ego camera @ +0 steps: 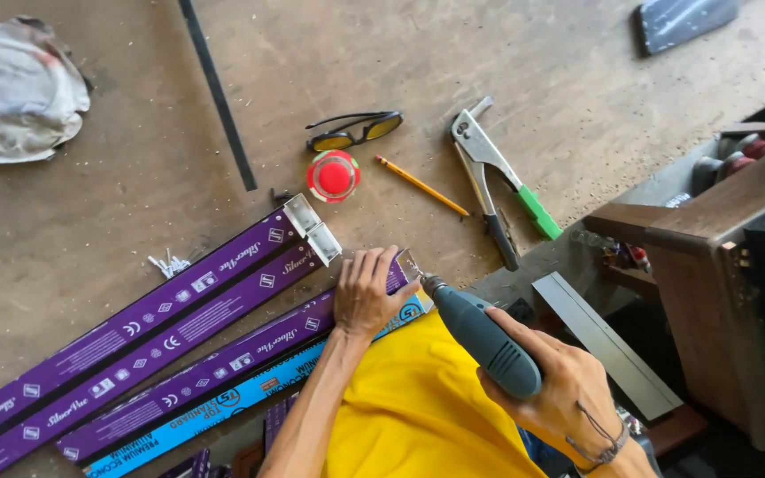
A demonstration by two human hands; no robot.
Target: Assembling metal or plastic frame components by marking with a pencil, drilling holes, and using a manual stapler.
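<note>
Right hand, fingers clenched on a grey drill, sets its bit at the purple rail's end, beside the left hand pressing flat, apparently ungripping; a skidding bit could nick those fingers.

Left hand: pressed flat on the end of a purple-wrapped aluminium profile, fingers spread.
Right hand: wrapped around a grey power drill, whose bit meets the profile end just beside the left fingertips.
Two more purple profiles: lying parallel to the left, ends capped in white.
Loose screws: small cluster near those profiles.
Worktable: brown, scuffed board.
Red round cap, dark glasses with yellow lenses, yellow pencil, green-handled rivet pliers: spread in a row beyond the hands.
Crumpled cloth: far left corner.
Yellow garment: beneath the forearms.
</note>
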